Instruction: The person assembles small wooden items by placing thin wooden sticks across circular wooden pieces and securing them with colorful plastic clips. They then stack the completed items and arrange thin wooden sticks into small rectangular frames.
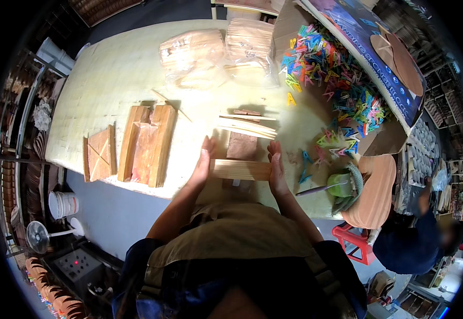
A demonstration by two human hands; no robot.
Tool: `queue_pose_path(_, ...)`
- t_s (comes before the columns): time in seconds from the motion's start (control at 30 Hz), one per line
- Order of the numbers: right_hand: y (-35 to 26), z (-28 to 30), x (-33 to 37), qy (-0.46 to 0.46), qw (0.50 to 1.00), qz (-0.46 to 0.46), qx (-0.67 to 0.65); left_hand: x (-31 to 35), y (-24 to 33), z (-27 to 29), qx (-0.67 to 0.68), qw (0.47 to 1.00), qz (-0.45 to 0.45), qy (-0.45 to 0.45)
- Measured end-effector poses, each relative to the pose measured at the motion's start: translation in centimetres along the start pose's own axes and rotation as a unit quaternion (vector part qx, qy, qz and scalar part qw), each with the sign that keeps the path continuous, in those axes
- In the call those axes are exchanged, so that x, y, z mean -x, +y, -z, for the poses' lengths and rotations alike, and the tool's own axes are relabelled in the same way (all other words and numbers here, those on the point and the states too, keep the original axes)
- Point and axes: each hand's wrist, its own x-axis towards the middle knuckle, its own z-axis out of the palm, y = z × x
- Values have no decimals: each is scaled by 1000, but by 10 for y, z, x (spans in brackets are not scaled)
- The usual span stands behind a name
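Observation:
Between my two palms lies a bundle of flat wooden sticks point(240, 169), held level by its ends at the table's near edge. My left hand point(204, 159) presses on the left end, fingers pointing forward. On the right end, my right hand point(276, 167) does the same. Just beyond the bundle is a brown block point(242, 145), with several loose wooden sticks point(248, 127) lying across its far end. To the left sits a wooden jig point(147, 144) with two raised rails. Beside it is a small wooden piece point(99, 153) with crossed sticks on its face.
Clear bags of sticks point(193, 56) lie at the back. A cardboard box point(374, 143) spills colourful small clothespins point(343, 80) at the right. Nearer are a green cup point(339, 186) with a brush and sole-shaped wooden boards point(371, 194). A person point(409, 242) is at far right, near a red stool point(352, 243).

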Motion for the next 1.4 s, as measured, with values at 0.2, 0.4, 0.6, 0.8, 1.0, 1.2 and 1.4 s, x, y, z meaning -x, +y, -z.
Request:
queue_pose_path(0.2,-23,10,-42,92,982,-166,-3,-24,36,-6,-377,906,-186,53)
queue_pose_path(0.4,-9,9,-62,62,950,-214,-220,-42,52,-37,-498,813,-296,-56)
queue_pose_path(0.6,-15,8,-47,61,951,-233,-195,-50,37,-33,-504,809,-291,-84)
queue_pose_path(0.8,-18,8,-45,70,957,-240,-144,-54,38,-35,-476,820,-308,-80)
queue_pose_path(1.0,-17,17,-46,54,962,-253,-83,-52,44,-37,-469,832,-285,-79)
queue_pose_path(1.2,-20,16,-50,73,963,-236,-111,-47,43,-37,-463,823,-316,-95)
queue_pose_path(1.4,-20,14,-48,73,960,-243,-115,-42,40,-39,-465,830,-299,-76)
